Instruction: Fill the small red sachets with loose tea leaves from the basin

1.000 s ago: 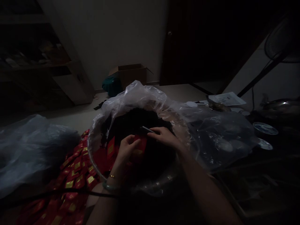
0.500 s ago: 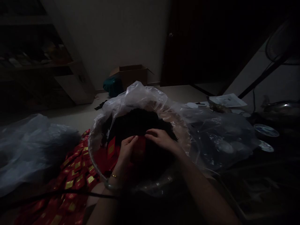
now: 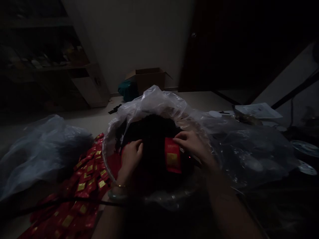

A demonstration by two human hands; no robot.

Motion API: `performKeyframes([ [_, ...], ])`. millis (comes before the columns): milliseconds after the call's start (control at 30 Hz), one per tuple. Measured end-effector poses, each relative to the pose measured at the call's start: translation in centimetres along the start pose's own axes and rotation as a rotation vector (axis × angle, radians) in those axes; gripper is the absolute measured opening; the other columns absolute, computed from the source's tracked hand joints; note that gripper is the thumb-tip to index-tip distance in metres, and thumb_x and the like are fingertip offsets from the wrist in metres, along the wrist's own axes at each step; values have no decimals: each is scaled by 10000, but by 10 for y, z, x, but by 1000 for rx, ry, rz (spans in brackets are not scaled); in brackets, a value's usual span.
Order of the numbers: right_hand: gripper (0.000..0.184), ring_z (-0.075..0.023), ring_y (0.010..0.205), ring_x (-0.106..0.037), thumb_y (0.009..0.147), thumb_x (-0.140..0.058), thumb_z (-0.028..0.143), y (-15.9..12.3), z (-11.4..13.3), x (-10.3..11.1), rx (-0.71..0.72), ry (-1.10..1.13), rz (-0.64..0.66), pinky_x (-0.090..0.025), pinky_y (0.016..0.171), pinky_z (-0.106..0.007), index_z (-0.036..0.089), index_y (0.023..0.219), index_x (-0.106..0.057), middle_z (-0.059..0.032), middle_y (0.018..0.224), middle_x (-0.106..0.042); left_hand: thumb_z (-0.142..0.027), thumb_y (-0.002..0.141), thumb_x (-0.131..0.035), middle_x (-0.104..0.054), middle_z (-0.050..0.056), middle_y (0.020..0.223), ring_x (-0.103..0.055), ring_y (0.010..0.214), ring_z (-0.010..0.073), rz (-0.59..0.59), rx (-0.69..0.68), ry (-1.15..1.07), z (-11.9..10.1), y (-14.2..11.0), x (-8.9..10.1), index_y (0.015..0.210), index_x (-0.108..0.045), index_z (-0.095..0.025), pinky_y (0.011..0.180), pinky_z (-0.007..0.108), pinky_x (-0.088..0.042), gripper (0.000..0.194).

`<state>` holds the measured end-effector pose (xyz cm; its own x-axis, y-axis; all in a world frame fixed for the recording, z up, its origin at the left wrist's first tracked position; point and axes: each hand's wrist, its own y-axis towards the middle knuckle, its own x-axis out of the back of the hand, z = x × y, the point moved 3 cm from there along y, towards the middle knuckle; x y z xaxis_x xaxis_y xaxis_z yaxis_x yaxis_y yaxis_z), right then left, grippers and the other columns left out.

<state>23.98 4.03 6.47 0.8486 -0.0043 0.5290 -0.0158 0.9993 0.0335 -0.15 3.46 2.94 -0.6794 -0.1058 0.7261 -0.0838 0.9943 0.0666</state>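
My right hand [image 3: 190, 144] pinches the top edge of a small red packet [image 3: 172, 162] with a gold label. The packet hangs over a plastic-lined round basket [image 3: 107, 162]. Inside the basket is a heap of dark, loose, leaf-like stuff [image 3: 149, 127]. At the basket's left side, my left hand [image 3: 132, 154] has its fingers curled in beside red packets [image 3: 115, 164]. Whatever those fingers hold is hidden by the hand and the dark. A bracelet and a bangle circle the left wrist.
Many red packets with gold labels [image 3: 84, 186] lie piled left of the basket. Clear plastic bags lie at far left [image 3: 47, 149] and right [image 3: 254, 156]. A black cord [image 3: 67, 200] crosses the lower left. An open cardboard box [image 3: 151, 79] stands by the wall.
Half a second ago both hands met at a red packet in the basket's middle. Now the right hand has carried a packet rightward, and the left hand is apart at the left. The view turned slightly left.
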Motion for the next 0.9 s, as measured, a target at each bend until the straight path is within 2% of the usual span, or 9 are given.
performKeyframes([
  [33, 108, -168, 621, -613, 690, -623, 262, -2, 2, 5, 18, -35, -47, -455, 568, -262, 171, 689, -682, -24, 676, -680, -291, 846, -453, -612, 181, 1217, -553, 1123, 317, -53, 35, 216, 7, 2, 8, 1138, -641, -129, 957, 420, -392, 384],
  [67, 84, -175, 637, -621, 681, -629, 247, -5, 6, 7, 35, -46, -100, -470, 592, -274, 177, 683, -677, -25, 680, -680, -292, 848, -447, -598, 213, 1221, -555, 1116, 350, -36, 99, 376, 15, 4, 14, 1162, -623, -114, 922, 451, -409, 401],
  [167, 133, -180, 635, -642, 716, -628, 304, -19, 25, -7, 91, 181, -180, -517, 617, -305, 187, 768, -664, -31, 711, -678, -319, 864, -404, -631, 265, 1124, -608, 1033, 379, 162, 295, 566, 34, 6, 22, 1099, -644, -76, 801, 446, -462, 415],
  [267, 353, -198, 796, -686, 744, -643, 382, -34, 49, -39, 186, 614, 59, -567, 692, -336, 211, 1051, -611, -58, 951, -688, -328, 864, -383, -647, 266, 1097, -621, 1024, 377, 262, 342, 589, 40, 6, 22, 1074, -659, -78, 770, 420, -469, 427],
  [367, 476, -214, 959, -667, 745, -675, 372, -38, 56, -57, 197, 753, 254, -575, 776, -366, 241, 1184, -545, -82, 1161, -622, -326, 851, -400, -651, 255, 1105, -615, 1042, 375, 268, 327, 606, 40, 6, 22, 1067, -668, -85, 771, 403, -466, 420],
  [500, 364, -203, 918, -677, 764, -665, 365, -30, 40, -52, 108, 684, 262, -577, 785, -369, 200, 1083, -608, -81, 1066, -651, -270, 853, -374, -665, 259, 1066, -633, 1012, 359, 254, 309, 605, 45, 9, 24, 1030, -683, -60, 741, 371, -462, 413],
  [667, 319, -191, 870, -682, 777, -643, 337, -25, 26, -52, 67, 537, 352, -573, 731, -331, 181, 1055, -634, -72, 980, -687, -229, 813, -416, -686, 251, 1009, -658, 946, 334, 191, 315, 599, 48, 10, 31, 964, -708, -76, 682, 332, -446, 363],
  [800, 296, -186, 843, -673, 795, -610, 331, -20, 21, -58, 96, 404, 320, -566, 703, -322, 182, 1048, -648, -67, 968, -695, -256, 780, -455, -727, 156, 887, -671, 816, 264, 64, 268, 484, 40, 6, 39, 815, -730, -154, 614, 281, -405, 295],
  [900, 285, -194, 876, -662, 809, -585, 306, -13, 15, -63, 115, 313, 261, -559, 716, -325, 185, 1060, -644, -71, 993, -695, -266, 754, -493, -731, 86, 798, -653, 732, 198, 55, 203, 291, 36, 3, 40, 780, -721, -176, 586, 238, -382, 247],
])
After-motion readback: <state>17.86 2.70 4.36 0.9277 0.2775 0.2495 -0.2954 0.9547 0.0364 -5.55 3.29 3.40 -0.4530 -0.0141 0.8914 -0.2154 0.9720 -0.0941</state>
